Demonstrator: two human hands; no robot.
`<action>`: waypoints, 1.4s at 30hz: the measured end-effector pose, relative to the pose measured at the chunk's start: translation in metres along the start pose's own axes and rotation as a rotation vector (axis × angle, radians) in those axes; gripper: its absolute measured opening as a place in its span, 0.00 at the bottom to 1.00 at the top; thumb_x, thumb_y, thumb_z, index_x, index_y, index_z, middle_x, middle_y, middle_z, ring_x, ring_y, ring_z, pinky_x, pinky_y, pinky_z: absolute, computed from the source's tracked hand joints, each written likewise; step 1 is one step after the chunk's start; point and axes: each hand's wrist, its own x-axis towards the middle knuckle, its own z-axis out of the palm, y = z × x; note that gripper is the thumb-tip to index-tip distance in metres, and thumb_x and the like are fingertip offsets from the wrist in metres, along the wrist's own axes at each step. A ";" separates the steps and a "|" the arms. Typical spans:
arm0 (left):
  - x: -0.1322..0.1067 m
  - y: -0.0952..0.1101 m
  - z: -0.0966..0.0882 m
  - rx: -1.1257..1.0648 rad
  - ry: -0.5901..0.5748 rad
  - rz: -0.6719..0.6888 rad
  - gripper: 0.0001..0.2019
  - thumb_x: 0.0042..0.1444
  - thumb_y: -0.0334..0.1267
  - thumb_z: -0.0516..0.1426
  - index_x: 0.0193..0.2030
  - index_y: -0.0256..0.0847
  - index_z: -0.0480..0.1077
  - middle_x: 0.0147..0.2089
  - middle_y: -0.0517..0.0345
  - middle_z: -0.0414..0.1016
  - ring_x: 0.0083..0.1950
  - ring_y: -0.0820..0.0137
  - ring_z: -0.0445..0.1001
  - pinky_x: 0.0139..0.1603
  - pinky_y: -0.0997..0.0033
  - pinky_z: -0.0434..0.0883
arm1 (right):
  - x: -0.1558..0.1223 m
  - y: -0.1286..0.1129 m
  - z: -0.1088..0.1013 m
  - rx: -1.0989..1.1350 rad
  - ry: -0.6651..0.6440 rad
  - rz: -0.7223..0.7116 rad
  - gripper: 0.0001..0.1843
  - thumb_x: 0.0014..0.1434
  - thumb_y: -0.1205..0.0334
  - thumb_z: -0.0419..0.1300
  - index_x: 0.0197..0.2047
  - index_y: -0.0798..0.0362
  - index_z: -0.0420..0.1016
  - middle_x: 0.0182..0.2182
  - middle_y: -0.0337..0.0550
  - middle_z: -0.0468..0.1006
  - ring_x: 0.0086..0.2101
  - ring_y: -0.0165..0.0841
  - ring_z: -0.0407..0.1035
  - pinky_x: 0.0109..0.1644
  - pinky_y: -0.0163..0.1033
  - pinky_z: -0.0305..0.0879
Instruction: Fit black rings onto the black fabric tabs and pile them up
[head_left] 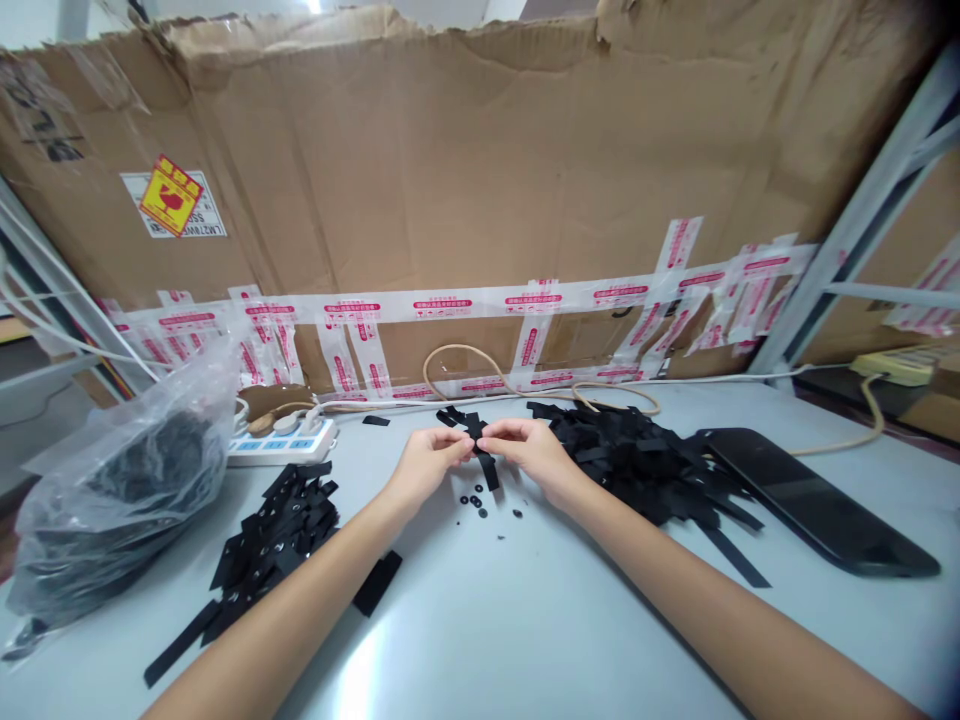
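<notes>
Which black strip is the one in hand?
The strip pinched between the left hand and right hand, one end hanging down. The others lie on the bench, in piles or singly.

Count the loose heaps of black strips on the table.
2: a left heap beside the left hand, and a right heap beside the right hand. The plastic bag holds dark contents, too obscured to tell.

Big taped cardboard sheet (480, 170) standing behind grey worktable (480, 640), metal rack upright (847, 240) leaning in on R side.
</notes>
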 end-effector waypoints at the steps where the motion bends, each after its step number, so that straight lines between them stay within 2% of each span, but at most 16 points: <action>1: 0.000 0.000 0.000 -0.001 -0.004 0.003 0.04 0.45 0.34 0.58 0.25 0.36 0.73 0.24 0.59 0.72 0.29 0.73 0.68 0.36 0.72 0.63 | 0.000 -0.001 0.000 -0.003 -0.006 -0.011 0.11 0.35 0.59 0.66 0.24 0.56 0.74 0.22 0.39 0.74 0.25 0.29 0.64 0.31 0.37 0.57; 5: 0.002 -0.003 0.001 -0.007 -0.008 0.015 0.04 0.44 0.33 0.58 0.25 0.36 0.72 0.24 0.59 0.72 0.29 0.73 0.68 0.34 0.73 0.63 | -0.001 0.000 0.000 -0.035 -0.039 -0.074 0.10 0.39 0.58 0.63 0.24 0.56 0.74 0.23 0.41 0.75 0.27 0.31 0.66 0.35 0.39 0.59; 14: 0.002 -0.005 0.001 0.008 -0.008 0.039 0.06 0.44 0.37 0.59 0.25 0.36 0.73 0.25 0.57 0.73 0.30 0.71 0.69 0.34 0.72 0.64 | 0.004 0.009 0.000 -0.077 -0.013 -0.171 0.08 0.39 0.60 0.63 0.23 0.55 0.73 0.23 0.41 0.74 0.27 0.32 0.67 0.37 0.41 0.61; 23: 0.005 -0.007 0.001 0.009 0.018 0.002 0.05 0.43 0.35 0.58 0.22 0.36 0.70 0.21 0.59 0.70 0.26 0.74 0.66 0.32 0.74 0.63 | 0.003 0.006 -0.001 -0.144 -0.072 -0.146 0.08 0.42 0.60 0.62 0.26 0.55 0.73 0.24 0.41 0.75 0.28 0.32 0.67 0.35 0.39 0.61; 25: 0.007 -0.009 0.000 -0.005 0.059 -0.026 0.05 0.44 0.33 0.57 0.22 0.36 0.69 0.21 0.60 0.69 0.25 0.75 0.66 0.31 0.74 0.63 | 0.004 0.004 -0.006 -0.237 -0.076 -0.179 0.07 0.44 0.61 0.60 0.27 0.55 0.74 0.25 0.42 0.75 0.28 0.32 0.67 0.34 0.39 0.60; 28: 0.010 -0.014 -0.003 -0.038 0.114 -0.061 0.04 0.44 0.32 0.57 0.21 0.36 0.68 0.20 0.61 0.68 0.23 0.76 0.65 0.29 0.75 0.63 | 0.005 0.002 -0.017 -0.539 -0.093 -0.239 0.06 0.47 0.64 0.58 0.27 0.54 0.75 0.26 0.43 0.76 0.29 0.34 0.67 0.35 0.39 0.60; 31: 0.013 -0.018 -0.007 -0.078 0.131 -0.085 0.05 0.45 0.32 0.57 0.21 0.35 0.67 0.20 0.59 0.69 0.23 0.76 0.66 0.30 0.75 0.64 | 0.005 0.003 -0.026 -0.801 -0.146 -0.281 0.07 0.47 0.67 0.58 0.30 0.53 0.77 0.31 0.45 0.77 0.32 0.35 0.68 0.38 0.40 0.60; 35: 0.013 -0.022 -0.011 -0.126 0.130 -0.100 0.05 0.46 0.31 0.56 0.21 0.34 0.67 0.22 0.56 0.70 0.24 0.75 0.68 0.31 0.74 0.66 | 0.005 0.012 -0.025 -0.897 -0.200 -0.388 0.09 0.50 0.68 0.58 0.35 0.52 0.77 0.34 0.46 0.76 0.36 0.35 0.68 0.41 0.39 0.60; 38: 0.013 -0.023 -0.011 -0.145 0.113 -0.097 0.04 0.45 0.31 0.56 0.22 0.34 0.67 0.23 0.56 0.70 0.25 0.76 0.68 0.31 0.75 0.66 | 0.007 0.018 -0.020 -0.930 -0.190 -0.444 0.07 0.51 0.68 0.58 0.32 0.52 0.77 0.32 0.45 0.74 0.36 0.35 0.67 0.40 0.38 0.60; 42: 0.013 -0.025 -0.011 -0.128 0.099 -0.084 0.04 0.43 0.33 0.57 0.22 0.34 0.67 0.23 0.57 0.70 0.24 0.76 0.67 0.31 0.75 0.65 | 0.009 0.017 -0.017 -0.986 -0.154 -0.422 0.07 0.51 0.70 0.58 0.26 0.52 0.76 0.29 0.43 0.74 0.34 0.34 0.67 0.38 0.37 0.59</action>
